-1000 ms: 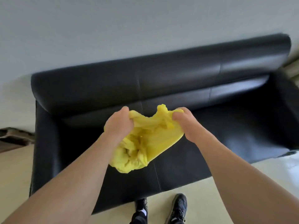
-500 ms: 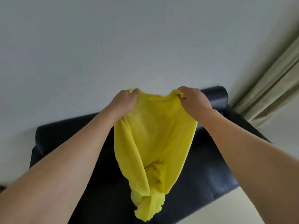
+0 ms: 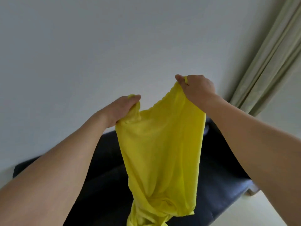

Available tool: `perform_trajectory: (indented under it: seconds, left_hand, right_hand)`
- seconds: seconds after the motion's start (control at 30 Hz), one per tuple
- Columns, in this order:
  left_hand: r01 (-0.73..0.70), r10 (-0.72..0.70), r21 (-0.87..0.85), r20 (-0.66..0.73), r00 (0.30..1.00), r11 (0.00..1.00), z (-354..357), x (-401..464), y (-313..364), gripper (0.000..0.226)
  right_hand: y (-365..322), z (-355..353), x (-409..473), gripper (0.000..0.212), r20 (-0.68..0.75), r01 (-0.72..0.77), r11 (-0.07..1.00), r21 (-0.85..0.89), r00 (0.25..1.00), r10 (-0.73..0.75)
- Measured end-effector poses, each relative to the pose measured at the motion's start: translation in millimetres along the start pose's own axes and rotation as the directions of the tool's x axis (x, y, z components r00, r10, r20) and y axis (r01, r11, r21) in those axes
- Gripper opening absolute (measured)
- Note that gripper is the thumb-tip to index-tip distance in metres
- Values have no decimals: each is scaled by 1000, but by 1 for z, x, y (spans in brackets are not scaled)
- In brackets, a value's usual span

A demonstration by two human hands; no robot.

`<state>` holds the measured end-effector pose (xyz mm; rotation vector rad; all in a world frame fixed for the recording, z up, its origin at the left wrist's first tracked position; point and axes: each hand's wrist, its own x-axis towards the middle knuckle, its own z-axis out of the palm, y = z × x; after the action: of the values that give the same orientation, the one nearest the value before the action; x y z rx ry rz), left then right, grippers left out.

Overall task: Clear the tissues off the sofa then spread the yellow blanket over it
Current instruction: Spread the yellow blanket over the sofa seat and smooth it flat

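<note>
Pinching the yellow blanket (image 3: 161, 144) by its top edge in my left hand (image 3: 121, 110) and right hand (image 3: 197, 88) above the black sofa (image 3: 219, 160), I'm unfurling it — next, wider hands, since its bottom hangs bunched.

Above hands: bare wall (image 3: 97, 46), open air, nothing in the way.
Right side: curtain (image 3: 267, 62) hangs near the right hand (image 3: 197, 90).
Between hands: blanket (image 3: 162, 144) hangs down, blocking the middle.
Below: sofa (image 3: 216, 160) seat, dark, partly hidden by blanket and forearms.
</note>
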<state>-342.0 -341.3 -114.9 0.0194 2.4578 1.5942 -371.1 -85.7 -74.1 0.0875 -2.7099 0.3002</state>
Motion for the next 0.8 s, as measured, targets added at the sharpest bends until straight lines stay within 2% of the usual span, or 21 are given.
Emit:
perform_trajectory:
  seconds: [0.03, 0.07, 0.1, 0.13, 0.17, 0.2, 0.23, 0.3, 0.33, 0.4, 0.43, 0.47, 0.5, 0.53, 0.57, 0.63, 0.67, 0.7, 0.73, 0.77, 0.8]
  left_hand:
    - [13, -43, 242, 119, 992, 970, 1, 0, 8, 46]
    - [27, -143, 490, 200, 969, 871, 1, 2, 15, 49]
    - [22, -259, 717, 223, 940, 697, 3, 4, 23, 55]
    - [-4, -317, 869, 184, 930, 495, 10, 7, 32, 57]
    - [-36, -300, 947, 137, 944, 319, 15, 10, 40, 53]
    - [-69, -223, 976, 116, 968, 207, 21, 13, 47, 46]
    - [-81, -126, 982, 103, 987, 169, 26, 17, 54, 41]
    - [-52, 87, 969, 32, 996, 240, 31, 20, 60, 36]
    - [-29, 193, 944, -37, 981, 328, 29, 20, 62, 33]
    - [25, 307, 798, -260, 915, 603, 20, 27, 63, 30]
    - [31, 276, 634, -380, 883, 773, 17, 31, 67, 32]
    - [4, 190, 390, -456, 870, 921, 16, 35, 73, 37]
    - [-60, 108, 116, -467, 878, 991, 20, 38, 82, 42]
    - [-121, 73, -89, -421, 904, 989, 28, 38, 91, 42]
    - [-147, 78, -179, -343, 936, 973, 37, 36, 98, 39]
    - [-96, 78, -158, -116, 990, 983, 56, 26, 98, 34]
    - [-23, 25, -78, 35, 999, 997, 64, 21, 93, 42]
    - [31, -48, 93, 181, 982, 995, 70, 16, 85, 55]
    - [48, -141, 324, 273, 952, 945, 76, 12, 74, 67]
    - [41, -227, 541, 283, 932, 840, 82, 10, 62, 69]
    - [25, -260, 682, 244, 934, 731, 89, 12, 52, 63]
  right_hand:
    - [7, -9, 4, 65, -5, 32, 996, -77, 999, -33]
    - [12, -15, 9, 67, 14, 81, 985, -150, 997, -80]
    - [17, -18, 12, 68, 60, 138, 968, -207, 990, -128]
    - [24, -21, 14, 69, 127, 190, 952, -240, 978, -164]
    - [27, -21, 17, 71, 210, 232, 943, -239, 960, -183]
    - [28, -20, 18, 72, 291, 252, 944, -213, 939, -185]
    - [28, -22, 17, 72, 358, 256, 947, -196, 917, -174]
    - [25, -27, 17, 65, 445, 299, 932, -203, 876, -184]
    - [23, -30, 18, 54, 485, 313, 931, -189, 854, -189]
    - [24, -36, 23, 35, 557, 249, 959, -138, 820, -133]
    - [28, -40, 24, 35, 577, 200, 972, -122, 811, -94]
    - [30, -41, 27, 36, 578, 155, 984, -92, 812, -74]
    - [34, -40, 31, 34, 550, 110, 993, -32, 832, -75]
    - [37, -38, 32, 27, 506, 76, 995, 65, 857, -98]
    - [38, -36, 32, 21, 448, 51, 983, 178, 885, -127]
    - [36, -35, 33, 20, 302, 83, 943, 322, 935, -185]
    - [35, -36, 34, 20, 244, 119, 931, 346, 946, -211]
    - [34, -37, 35, 21, 207, 148, 920, 364, 950, -235]
    - [32, -41, 35, 23, 205, 165, 913, 374, 945, -255]
    - [31, -46, 35, 27, 237, 165, 911, 378, 934, -267]
    - [31, -49, 34, 32, 294, 149, 917, 371, 917, -268]
